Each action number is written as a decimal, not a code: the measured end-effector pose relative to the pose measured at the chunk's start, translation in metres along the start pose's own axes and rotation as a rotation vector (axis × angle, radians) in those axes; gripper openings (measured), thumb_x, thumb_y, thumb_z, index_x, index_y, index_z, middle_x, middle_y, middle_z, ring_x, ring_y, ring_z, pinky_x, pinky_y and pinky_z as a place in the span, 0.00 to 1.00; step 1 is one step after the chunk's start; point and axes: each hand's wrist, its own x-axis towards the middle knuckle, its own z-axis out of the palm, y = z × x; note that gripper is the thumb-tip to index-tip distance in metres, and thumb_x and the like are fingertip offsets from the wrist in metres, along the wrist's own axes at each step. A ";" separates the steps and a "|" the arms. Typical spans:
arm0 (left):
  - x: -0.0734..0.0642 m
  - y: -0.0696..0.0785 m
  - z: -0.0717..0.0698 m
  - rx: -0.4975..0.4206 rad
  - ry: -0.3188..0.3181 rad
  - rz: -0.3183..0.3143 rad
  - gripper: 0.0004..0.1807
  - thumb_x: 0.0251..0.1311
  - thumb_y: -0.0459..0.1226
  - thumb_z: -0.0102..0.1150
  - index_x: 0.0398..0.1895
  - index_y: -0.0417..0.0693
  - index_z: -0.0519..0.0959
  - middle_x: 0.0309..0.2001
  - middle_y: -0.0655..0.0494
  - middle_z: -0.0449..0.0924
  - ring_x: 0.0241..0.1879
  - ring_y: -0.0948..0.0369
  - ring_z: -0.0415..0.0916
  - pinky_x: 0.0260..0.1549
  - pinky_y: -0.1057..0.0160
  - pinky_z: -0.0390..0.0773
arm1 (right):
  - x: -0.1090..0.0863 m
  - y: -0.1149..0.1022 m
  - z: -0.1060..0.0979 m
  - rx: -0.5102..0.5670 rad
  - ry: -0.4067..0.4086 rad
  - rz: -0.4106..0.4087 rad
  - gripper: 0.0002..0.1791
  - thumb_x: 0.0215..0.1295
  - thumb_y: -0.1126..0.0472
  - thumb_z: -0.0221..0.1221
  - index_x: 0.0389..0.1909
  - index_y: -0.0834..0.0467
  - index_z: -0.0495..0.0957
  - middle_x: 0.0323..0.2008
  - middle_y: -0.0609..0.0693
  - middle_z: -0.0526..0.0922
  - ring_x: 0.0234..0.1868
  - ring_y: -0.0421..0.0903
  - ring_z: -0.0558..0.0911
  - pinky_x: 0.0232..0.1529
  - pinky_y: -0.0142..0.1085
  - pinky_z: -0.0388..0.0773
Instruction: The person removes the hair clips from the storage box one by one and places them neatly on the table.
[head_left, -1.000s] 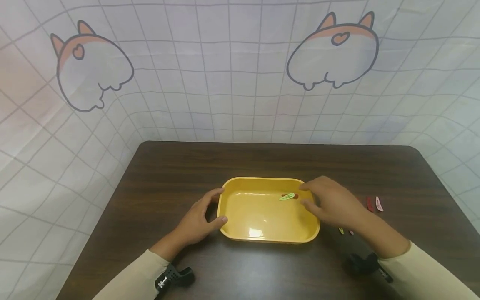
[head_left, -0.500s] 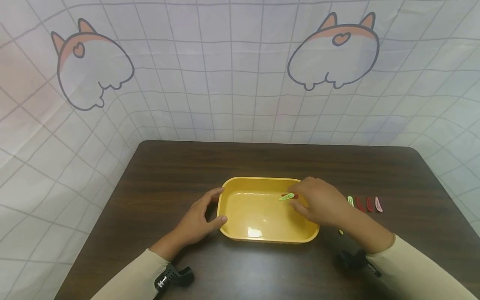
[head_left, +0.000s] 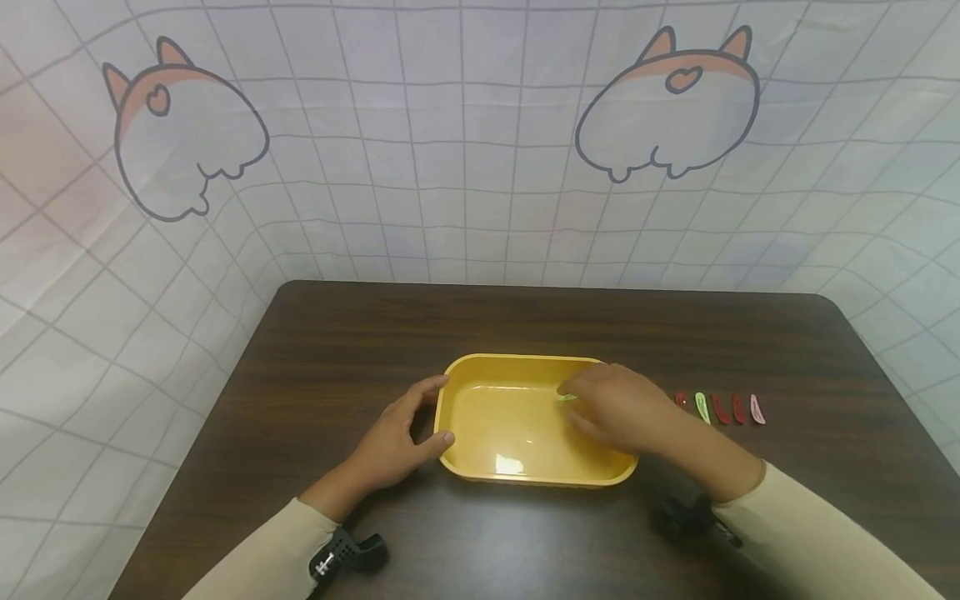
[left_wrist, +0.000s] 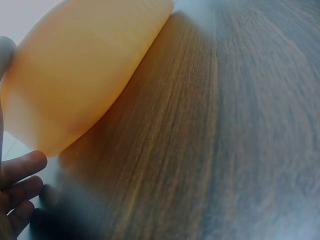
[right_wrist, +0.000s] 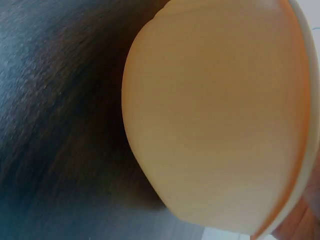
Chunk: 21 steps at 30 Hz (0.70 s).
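Observation:
A yellow plastic tray (head_left: 517, 479) lies on the dark wood table. At its left end my left hand (head_left: 390, 437) spreads thumb and fingers along the rim, thumb tip over the near left corner and a fingertip at the far left corner. My right hand (head_left: 618, 408) reaches over the right rim into the tray, fingers bent down. Its fingertips are right at a green snap hair clip (head_left: 567, 397), which they mostly cover; whether they pinch it I cannot tell. In the right wrist view the tray's outer wall (right_wrist: 215, 115) hides most of that hand.
To the right of the tray a row of hair clips lies on the table (head_left: 337, 333): red clips, a green clip (head_left: 702, 407) and a pink clip (head_left: 757, 409) at the end. A white grid-patterned cloth (head_left: 480, 167) hangs behind the table.
My right hand has moved left and down into the tray, covering most of the green clip there and uncovering more clips in the row. The left hand has stayed in place.

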 end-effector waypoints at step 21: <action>-0.002 0.001 0.000 -0.009 -0.003 -0.003 0.41 0.62 0.51 0.67 0.77 0.63 0.61 0.61 0.59 0.77 0.67 0.55 0.68 0.67 0.38 0.60 | 0.012 -0.008 0.012 -0.022 -0.109 -0.074 0.07 0.60 0.59 0.64 0.31 0.50 0.74 0.21 0.38 0.66 0.32 0.48 0.75 0.50 0.46 0.73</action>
